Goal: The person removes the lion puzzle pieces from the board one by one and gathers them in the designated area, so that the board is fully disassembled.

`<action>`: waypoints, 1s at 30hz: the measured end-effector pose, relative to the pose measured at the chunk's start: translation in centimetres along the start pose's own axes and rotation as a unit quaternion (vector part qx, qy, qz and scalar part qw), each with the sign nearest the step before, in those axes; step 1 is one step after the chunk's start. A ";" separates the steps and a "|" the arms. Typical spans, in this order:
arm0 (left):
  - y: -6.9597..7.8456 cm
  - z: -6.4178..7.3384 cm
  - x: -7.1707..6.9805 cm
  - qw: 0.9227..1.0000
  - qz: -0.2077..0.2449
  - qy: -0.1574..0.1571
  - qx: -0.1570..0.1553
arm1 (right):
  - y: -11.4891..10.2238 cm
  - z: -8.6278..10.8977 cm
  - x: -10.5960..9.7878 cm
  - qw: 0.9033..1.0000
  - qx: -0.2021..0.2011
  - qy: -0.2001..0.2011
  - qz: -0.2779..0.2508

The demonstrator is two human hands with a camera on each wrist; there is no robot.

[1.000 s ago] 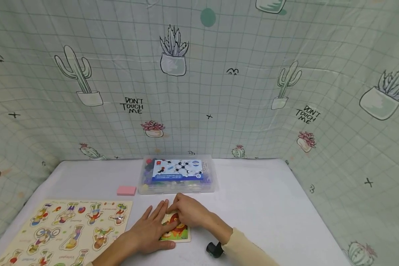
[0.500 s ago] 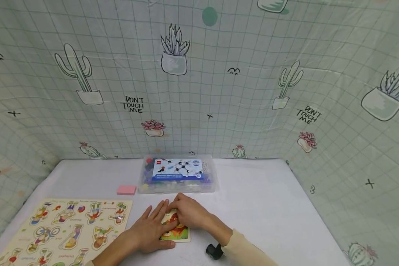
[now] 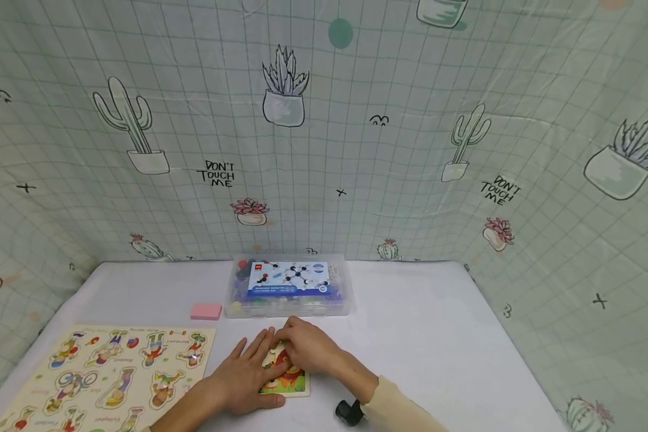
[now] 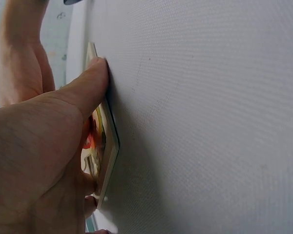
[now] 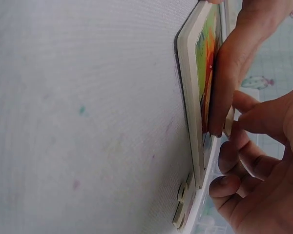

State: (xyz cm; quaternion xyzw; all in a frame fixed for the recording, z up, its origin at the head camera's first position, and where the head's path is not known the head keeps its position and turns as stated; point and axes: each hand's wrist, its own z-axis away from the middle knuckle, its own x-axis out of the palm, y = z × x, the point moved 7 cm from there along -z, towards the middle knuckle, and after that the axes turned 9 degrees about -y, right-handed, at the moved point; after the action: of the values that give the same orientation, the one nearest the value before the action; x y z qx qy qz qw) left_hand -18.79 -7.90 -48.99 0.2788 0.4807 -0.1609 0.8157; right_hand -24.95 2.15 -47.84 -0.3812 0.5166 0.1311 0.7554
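Observation:
A small wooden jigsaw puzzle [image 3: 297, 384] with a bright orange, red and green animal picture lies on the white table. My left hand [image 3: 243, 375] rests over its left side with fingers spread, the thumb along the near edge and the index finger across the picture. At the puzzle's far side, my right hand [image 3: 309, 347] pinches a puzzle piece [image 5: 229, 122] between thumb and fingertips, close above the board. That piece is mostly hidden by the hands in the head view. Another loose puzzle piece [image 5: 182, 202] lies on the table beside the board in the right wrist view.
A large wooden sports-figure puzzle board [image 3: 102, 384] lies to the left. Behind the hands stand a clear molecular model kit box [image 3: 288, 306] and a pink block [image 3: 206, 311]. A small black object [image 3: 348, 413] sits beside the right forearm. A patterned cloth [image 3: 340, 144] hangs behind the table.
Both hands keep nearly the same place over the small puzzle. The whole head view has shifted slightly, with the scene a little lower now.

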 end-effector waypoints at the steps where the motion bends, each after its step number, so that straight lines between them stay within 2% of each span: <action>1: 0.0 0.0 0.0 1.000 0.000 0.000 0.000 | 0.0 0.0 0.0 1.000 0.001 0.002 0.000; 20: -0.2 -0.1 0.4 1.000 0.002 -0.008 -0.004 | -0.1 0.2 0.3 1.000 -0.003 -0.003 -0.002; 30: -0.2 -0.1 0.3 1.000 0.008 -0.004 -0.001 | -0.1 0.3 0.0 1.000 -0.011 0.014 -0.004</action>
State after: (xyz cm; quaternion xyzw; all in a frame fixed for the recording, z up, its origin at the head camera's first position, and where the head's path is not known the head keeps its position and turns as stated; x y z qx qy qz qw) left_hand -18.81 -8.02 -49.40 0.2814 0.4756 -0.1550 0.8189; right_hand -24.66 2.33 -47.70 -0.3936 0.5240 0.1287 0.7443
